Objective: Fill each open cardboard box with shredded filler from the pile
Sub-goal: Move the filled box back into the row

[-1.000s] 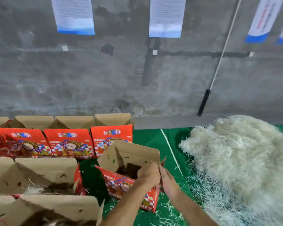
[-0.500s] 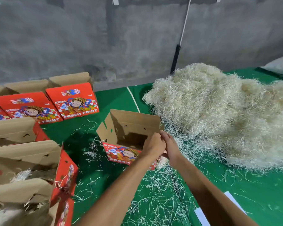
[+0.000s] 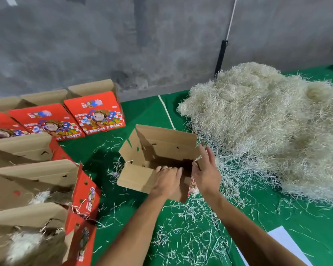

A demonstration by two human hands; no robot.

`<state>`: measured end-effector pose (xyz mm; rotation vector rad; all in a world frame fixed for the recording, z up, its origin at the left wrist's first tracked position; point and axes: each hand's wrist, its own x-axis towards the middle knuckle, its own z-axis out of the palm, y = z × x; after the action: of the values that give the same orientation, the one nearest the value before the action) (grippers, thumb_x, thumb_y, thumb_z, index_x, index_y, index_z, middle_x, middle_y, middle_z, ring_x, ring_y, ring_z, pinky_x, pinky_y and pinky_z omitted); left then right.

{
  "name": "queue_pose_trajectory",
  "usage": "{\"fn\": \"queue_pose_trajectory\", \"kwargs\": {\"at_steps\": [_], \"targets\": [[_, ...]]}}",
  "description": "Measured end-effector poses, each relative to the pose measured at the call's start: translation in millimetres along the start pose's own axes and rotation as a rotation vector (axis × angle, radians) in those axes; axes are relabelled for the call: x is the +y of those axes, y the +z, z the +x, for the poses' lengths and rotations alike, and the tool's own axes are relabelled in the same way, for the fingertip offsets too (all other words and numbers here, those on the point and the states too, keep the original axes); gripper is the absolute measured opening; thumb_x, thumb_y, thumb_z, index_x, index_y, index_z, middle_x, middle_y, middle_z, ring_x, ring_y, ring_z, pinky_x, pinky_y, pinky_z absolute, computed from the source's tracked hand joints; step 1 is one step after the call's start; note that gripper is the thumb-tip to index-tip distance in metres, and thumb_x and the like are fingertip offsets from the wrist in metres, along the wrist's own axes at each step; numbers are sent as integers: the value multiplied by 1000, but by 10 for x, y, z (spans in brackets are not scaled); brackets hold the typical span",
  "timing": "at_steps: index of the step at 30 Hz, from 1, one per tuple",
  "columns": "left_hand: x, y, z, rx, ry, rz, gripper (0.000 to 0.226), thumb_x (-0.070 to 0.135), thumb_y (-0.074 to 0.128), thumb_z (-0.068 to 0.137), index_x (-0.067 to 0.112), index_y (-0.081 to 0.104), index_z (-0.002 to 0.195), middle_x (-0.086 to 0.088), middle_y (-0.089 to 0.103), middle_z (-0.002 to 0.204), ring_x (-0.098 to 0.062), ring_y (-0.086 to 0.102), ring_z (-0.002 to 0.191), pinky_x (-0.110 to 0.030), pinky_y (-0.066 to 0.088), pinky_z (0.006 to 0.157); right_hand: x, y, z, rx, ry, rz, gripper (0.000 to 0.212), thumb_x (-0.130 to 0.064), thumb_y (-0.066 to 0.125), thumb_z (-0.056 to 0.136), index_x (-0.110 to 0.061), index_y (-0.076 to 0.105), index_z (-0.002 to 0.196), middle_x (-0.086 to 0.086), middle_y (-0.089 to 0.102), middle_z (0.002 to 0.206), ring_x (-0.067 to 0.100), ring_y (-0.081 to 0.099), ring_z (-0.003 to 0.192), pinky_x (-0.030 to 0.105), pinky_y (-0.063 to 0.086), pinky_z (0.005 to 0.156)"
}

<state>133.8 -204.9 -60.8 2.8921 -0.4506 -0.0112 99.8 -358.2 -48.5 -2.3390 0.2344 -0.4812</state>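
The open cardboard box (image 3: 158, 150) sits on the green table (image 3: 306, 227) just beside the shredded filler pile (image 3: 267, 121). The left hand (image 3: 166, 179) presses its near flap with relaxed fingers; the right hand (image 3: 206, 172) is spread at its right edge. Red boxes (image 3: 94, 114) behind read "FRESH FRUIT".

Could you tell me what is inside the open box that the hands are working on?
The open box shows bare cardboard walls and a dark, shadowed bottom, with no filler visible. The left hand covers its near edge, so that corner is hidden.
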Motion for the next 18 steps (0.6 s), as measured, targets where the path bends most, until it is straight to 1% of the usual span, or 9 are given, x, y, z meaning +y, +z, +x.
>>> {"fn": "queue_pose_trajectory", "kwargs": {"at_steps": [4,6,8,10,11,12,14,16,18], "targets": [[-180,100,104,84,-23,80,74,51,17,105,18,71,67,6,69,65,-12,62,71,-38,39,89,171,28,63,-44,59,-124,54,-51,49,100,-43,29,150,-15,19,163,-1,62,74,11,42,43],[-237,146,141,148,-21,142,76,49,19,105,17,68,58,8,64,55,-10,60,59,-35,40,84,257,47,53,-54,99,-141,56,-69,39,97,-41,35,145,-11,32,158,3,61,87,12,42,48],[-259,215,169,216,-22,184,72,45,26,105,15,68,55,7,64,53,-11,58,58,-35,39,82,342,55,9,-100,149,26,48,-77,35,92,-51,41,132,-12,50,138,4,62,96,15,49,54],[-255,294,193,298,-23,199,69,41,31,104,13,69,53,4,66,54,-14,60,62,-35,38,82,440,108,-25,-227,247,170,44,-75,36,93,-55,44,133,-12,55,140,7,63,111,33,60,79],[-251,334,187,338,-30,197,70,40,31,104,11,68,52,2,66,54,-16,62,64,-36,38,82,471,146,-34,-315,315,196,47,-69,37,97,-49,47,138,-10,54,143,10,60,118,41,57,93],[-247,368,158,367,-42,183,71,40,31,105,10,67,50,0,66,53,-17,63,64,-36,39,82,485,188,-48,-380,380,249,47,-62,38,100,-39,51,138,-9,58,139,12,61,119,40,55,96],[-246,449,12,426,-92,149,71,39,34,105,10,65,48,-2,65,52,-18,63,62,-36,41,79,425,279,-120,-454,455,349,34,-56,36,103,-39,64,114,-13,72,110,2,69,99,20,58,75],[-244,506,-189,490,-158,128,65,37,42,104,11,65,49,-1,66,53,-18,62,62,-37,40,76,264,351,-168,-481,442,407,39,-61,34,101,-44,68,93,-22,72,85,-13,67,79,2,47,58],[-230,492,-358,435,-203,100,52,34,48,100,14,68,57,0,68,58,-20,61,67,-38,39,76,139,412,-247,-527,416,468,35,-70,39,95,-51,68,100,-25,73,87,-13,67,82,2,47,60]]}}
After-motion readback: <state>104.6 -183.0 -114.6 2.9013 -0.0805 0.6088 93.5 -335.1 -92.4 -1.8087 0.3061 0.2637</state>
